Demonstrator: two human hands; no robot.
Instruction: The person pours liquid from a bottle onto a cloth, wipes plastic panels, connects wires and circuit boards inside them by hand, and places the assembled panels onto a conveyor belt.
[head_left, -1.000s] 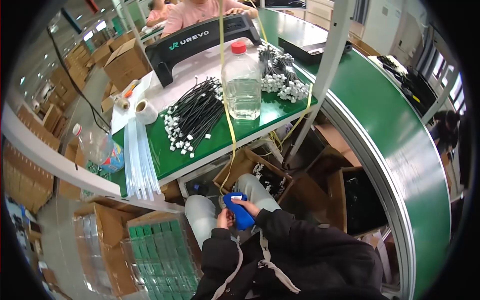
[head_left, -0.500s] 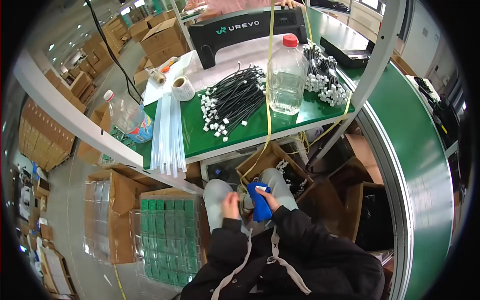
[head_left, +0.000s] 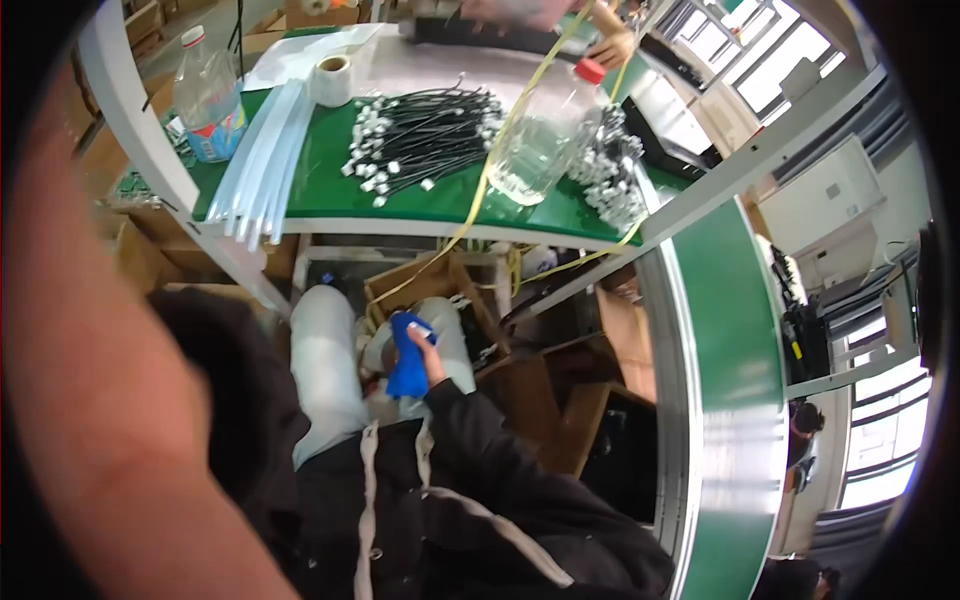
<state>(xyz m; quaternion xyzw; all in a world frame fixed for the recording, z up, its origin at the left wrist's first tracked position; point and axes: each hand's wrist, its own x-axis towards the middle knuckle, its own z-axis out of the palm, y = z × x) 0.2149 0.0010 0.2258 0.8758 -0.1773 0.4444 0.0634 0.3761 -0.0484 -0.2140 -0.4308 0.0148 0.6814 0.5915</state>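
Note:
My right hand (head_left: 429, 352) is closed around a folded blue cloth (head_left: 406, 368), held low between my knees. Very near the camera, my left hand (head_left: 130, 400) and its wrist fill the left side as a large blur; the fingers cannot be made out. Beyond my knees, an open cardboard box (head_left: 415, 280) sits under the green-topped bench (head_left: 330, 190). On the bench lies a pile of black cables (head_left: 430, 135) with white connectors.
A red-capped bottle (head_left: 535, 155) of clear liquid stands beside bundled white connectors (head_left: 612, 180). Clear plastic strips (head_left: 262, 160) overhang the bench edge, near a white roll (head_left: 331, 84) and another bottle (head_left: 208, 110). A yellow strap (head_left: 480, 195) hangs in front. Another person's hand (head_left: 612, 48) is behind the bench.
My left hand has risen from my lap to close before the camera. My right hand still grips the blue cloth. The view has tilted and swung right; the person opposite has moved.

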